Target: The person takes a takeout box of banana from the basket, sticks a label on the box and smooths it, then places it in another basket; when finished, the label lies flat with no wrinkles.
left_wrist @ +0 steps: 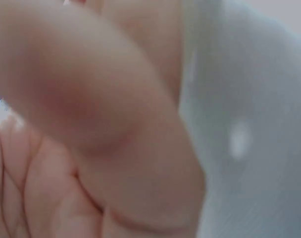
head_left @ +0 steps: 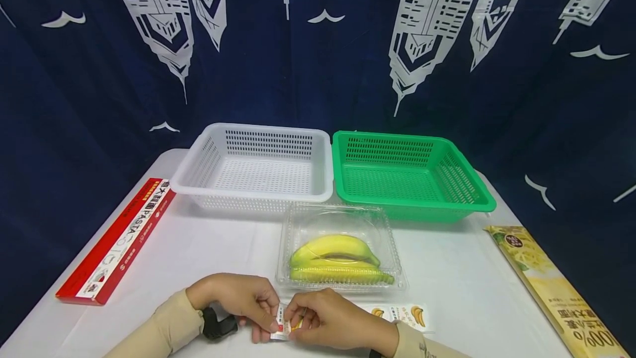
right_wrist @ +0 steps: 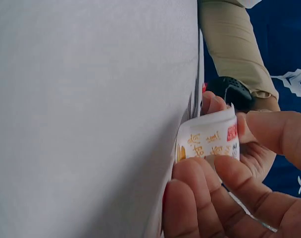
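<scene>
A small white label (head_left: 280,327) with red and orange print sits between both hands in the head view. My left hand (head_left: 238,301) pinches its left edge between thumb and fingers. From the other side, my right hand (head_left: 334,320) holds its right edge. The right wrist view shows the label (right_wrist: 212,135) raised at a slant just over the tabletop. Beyond the hands, a lidded clear plastic box (head_left: 343,211) contains green-yellow bananas (head_left: 333,258). Blurred skin of my left hand (left_wrist: 116,129) fills much of the left wrist view, hiding the label there.
A strip of banana-printed labels (head_left: 399,314) lies partly under the right forearm. Behind the box stand a white basket (head_left: 258,195) and a green basket (head_left: 412,206). A red pasta box (head_left: 116,242) lies left; a yellow noodle pack (head_left: 556,291) lies at the right edge.
</scene>
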`<state>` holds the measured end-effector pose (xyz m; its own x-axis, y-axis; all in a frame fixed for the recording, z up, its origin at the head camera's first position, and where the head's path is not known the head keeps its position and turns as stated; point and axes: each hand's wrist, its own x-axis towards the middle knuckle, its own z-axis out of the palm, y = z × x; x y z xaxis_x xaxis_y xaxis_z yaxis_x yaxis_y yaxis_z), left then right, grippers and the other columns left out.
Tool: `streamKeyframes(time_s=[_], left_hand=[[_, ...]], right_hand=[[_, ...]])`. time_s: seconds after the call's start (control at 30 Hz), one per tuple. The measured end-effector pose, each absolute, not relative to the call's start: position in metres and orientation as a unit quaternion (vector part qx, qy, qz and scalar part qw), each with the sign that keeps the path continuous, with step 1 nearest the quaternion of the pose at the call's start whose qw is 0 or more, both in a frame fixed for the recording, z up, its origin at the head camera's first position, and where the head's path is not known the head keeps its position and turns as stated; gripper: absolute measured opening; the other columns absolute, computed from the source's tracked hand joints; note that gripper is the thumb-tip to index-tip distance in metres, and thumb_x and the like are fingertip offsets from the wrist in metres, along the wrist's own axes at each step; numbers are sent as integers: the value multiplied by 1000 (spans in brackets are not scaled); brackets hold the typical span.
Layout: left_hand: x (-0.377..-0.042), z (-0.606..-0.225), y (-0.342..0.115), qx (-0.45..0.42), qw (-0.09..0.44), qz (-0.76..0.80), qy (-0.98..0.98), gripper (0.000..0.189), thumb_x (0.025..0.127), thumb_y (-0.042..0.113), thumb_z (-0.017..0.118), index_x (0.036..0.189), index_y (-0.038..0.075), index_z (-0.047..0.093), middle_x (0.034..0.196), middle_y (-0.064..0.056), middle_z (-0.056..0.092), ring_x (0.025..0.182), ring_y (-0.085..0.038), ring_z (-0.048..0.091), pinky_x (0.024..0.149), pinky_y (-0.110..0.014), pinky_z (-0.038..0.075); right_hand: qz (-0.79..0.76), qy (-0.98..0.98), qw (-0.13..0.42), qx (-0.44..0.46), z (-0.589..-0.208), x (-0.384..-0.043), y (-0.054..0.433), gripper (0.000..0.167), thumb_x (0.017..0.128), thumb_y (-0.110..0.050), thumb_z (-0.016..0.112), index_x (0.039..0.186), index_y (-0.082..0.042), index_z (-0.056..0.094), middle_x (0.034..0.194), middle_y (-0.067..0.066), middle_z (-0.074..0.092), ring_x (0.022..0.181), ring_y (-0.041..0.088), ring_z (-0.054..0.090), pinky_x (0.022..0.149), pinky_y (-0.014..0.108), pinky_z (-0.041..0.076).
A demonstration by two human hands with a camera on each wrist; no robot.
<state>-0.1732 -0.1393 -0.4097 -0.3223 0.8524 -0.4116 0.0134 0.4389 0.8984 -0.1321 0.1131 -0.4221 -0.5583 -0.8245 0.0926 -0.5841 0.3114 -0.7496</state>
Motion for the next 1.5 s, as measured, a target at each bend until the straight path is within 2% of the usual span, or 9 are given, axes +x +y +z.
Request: streamKeyframes(time_s=[0.3,0.57,0.73,0.9,1.07,1.23,1.4,1.5], left_hand=[[-176,-414,-138,319,499,442,673,15,103,-2,67,98,-16,64,94,-36,74,67,5,65,51,-12,38],[-174,-414,-137,320,493,460,665,14,102,-4,68,98,-16,64,90,-39,72,67,5,65,50,-11,38],[-174,-413,-138,316,497,459,665,15,101,-4,69,99,-18,64,92,-41,71,66,5,63,50,-11,39],[-173,-411,-143,297,499,449,679,15,100,-3,70,95,-16,65,91,-38,72,65,5,63,50,-12,39],[-174,-413,-146,286,496,444,689,16,98,-2,71,92,-16,66,88,-34,75,64,4,64,50,-13,40],[-174,-415,-148,276,490,453,692,15,96,-4,72,90,-16,67,83,-30,76,61,2,65,49,-13,40],[-173,-415,-148,281,483,451,695,15,94,-5,74,90,-19,68,82,-32,75,60,2,66,49,-12,38],[-174,-413,-150,284,468,451,705,14,94,-4,75,89,-16,70,75,-22,76,58,2,64,49,-13,38]], right_hand=[[-391,809,161,-408,-420,-129,105,19,95,-23,86,97,-10,72,86,-15,68,73,-11,58,66,14,56],[-369,832,144,-388,-419,-127,97,27,91,-31,89,88,-13,70,73,-22,57,63,-10,52,58,12,50],[-370,825,130,-407,-421,-127,98,16,96,-16,82,85,-14,70,73,-22,57,66,-12,49,60,11,49],[-370,813,130,-430,-426,-130,104,20,96,-3,74,81,-11,65,67,-20,47,62,-12,41,56,10,42],[-387,810,128,-422,-419,-125,113,20,96,0,74,82,-10,65,68,-19,49,63,-12,43,56,10,45],[-395,809,103,-423,-412,-122,128,21,96,-1,75,81,-11,65,67,-18,47,63,-12,40,53,11,43],[-406,804,87,-425,-404,-121,141,18,99,-2,73,86,-13,66,70,-19,51,64,-13,41,53,12,45],[-419,798,79,-426,-400,-122,146,16,100,-2,72,91,-14,65,69,-18,50,65,-13,41,54,12,44]])
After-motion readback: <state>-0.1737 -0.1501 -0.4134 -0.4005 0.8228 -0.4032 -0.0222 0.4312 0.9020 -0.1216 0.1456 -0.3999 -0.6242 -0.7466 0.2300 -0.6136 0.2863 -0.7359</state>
